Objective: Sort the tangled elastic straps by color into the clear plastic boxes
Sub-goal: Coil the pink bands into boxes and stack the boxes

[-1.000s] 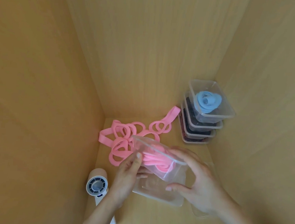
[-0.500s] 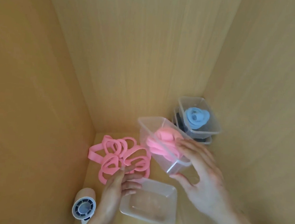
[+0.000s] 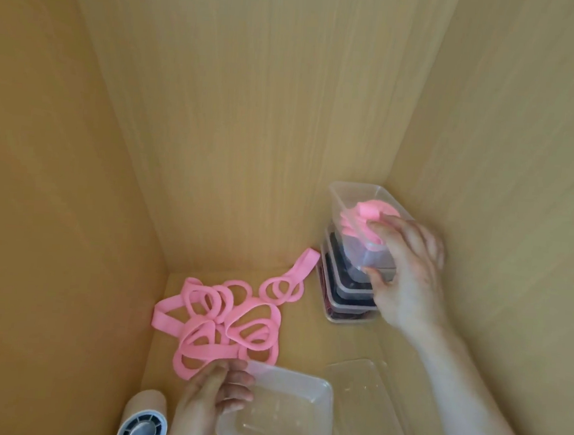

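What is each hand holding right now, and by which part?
Right hand grips the pink-filled clear box by its near end, atop the stack. Left hand is at the loose straps; a hold cannot be told.

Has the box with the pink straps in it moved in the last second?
Yes. The right hand carried the strap box away and rightward, from over the empty box onto the stack in the corner.
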`<state>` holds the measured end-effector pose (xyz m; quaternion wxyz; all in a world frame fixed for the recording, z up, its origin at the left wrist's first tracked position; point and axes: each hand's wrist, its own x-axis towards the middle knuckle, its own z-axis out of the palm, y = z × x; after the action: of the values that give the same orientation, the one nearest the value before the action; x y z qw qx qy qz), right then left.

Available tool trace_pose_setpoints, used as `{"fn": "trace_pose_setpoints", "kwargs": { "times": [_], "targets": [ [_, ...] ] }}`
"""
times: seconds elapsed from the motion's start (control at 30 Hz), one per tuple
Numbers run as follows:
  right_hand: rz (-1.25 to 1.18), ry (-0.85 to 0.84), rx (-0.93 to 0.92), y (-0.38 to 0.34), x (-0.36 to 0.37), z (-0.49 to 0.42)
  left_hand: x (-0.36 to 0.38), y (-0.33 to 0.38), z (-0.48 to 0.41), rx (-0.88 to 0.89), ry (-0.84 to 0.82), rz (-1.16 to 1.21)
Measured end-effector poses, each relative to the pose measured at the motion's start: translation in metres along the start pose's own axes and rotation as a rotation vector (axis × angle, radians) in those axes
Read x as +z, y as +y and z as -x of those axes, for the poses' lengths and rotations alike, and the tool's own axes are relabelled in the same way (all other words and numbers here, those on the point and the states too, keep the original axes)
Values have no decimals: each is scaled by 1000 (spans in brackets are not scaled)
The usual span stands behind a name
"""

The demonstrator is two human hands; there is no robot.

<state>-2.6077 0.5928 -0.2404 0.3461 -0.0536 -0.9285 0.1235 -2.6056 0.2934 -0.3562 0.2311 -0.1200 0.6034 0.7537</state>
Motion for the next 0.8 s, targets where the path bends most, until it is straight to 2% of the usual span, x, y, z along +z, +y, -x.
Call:
{"fn": "trace_pose_setpoints", "kwargs": {
  "times": [0.1,0.37,0.53,0.6,0.73,0.8],
  "targets": [
    [9,-92,14,4,0,2,-2,-1,3,-1,21,17],
    [187,-93,126,-12,12,-3,-10,3,2,-8,27,9],
    [91,-152,182,-16,2,-11,-13,8,6,22,18,-54],
    [26,-96,182,-24,-4,-12,-14,11,8,44,10,-73],
    [-210,228,15,-47,-11,-1,-16,13,13,77,4,-116],
    [-330,337,-48,-61,-7,14,-18,10,15,76,3,-148]
  ]
}}
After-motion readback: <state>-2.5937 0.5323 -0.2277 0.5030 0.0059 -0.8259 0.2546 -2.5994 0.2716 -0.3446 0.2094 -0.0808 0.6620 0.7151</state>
